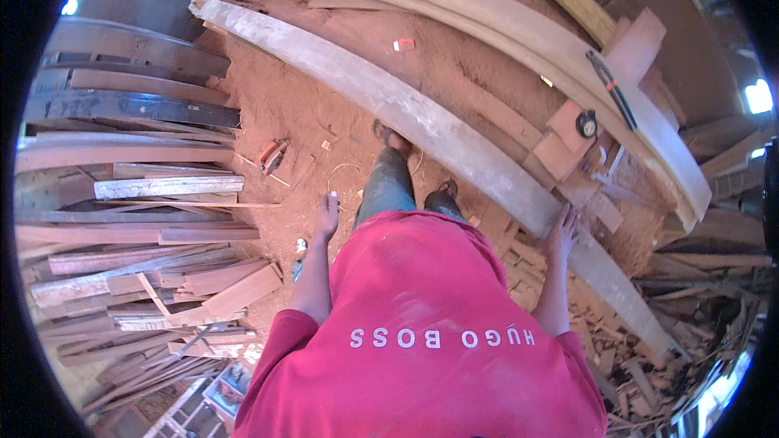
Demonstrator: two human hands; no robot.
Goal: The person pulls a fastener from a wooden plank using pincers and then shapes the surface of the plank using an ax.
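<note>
Board slants far-left to near-right; nearer right hand rests on it, fingers spread; can't tell if left hand holds anything.

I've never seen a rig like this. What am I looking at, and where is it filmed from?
No machine here: these are a person's own two hands. The one picture comes from a wide fisheye camera worn on the head, looking down, so straight edges bend near its rim. The right hand rests on a long grey board slanting across the view. The left hand hangs beside the body; whether it grips the pale speck at its fingertips is too small to tell. Reddish dusty ground lies below, with timber pieces piled at left. At upper right, a long black tool lies on a curved board.
</note>
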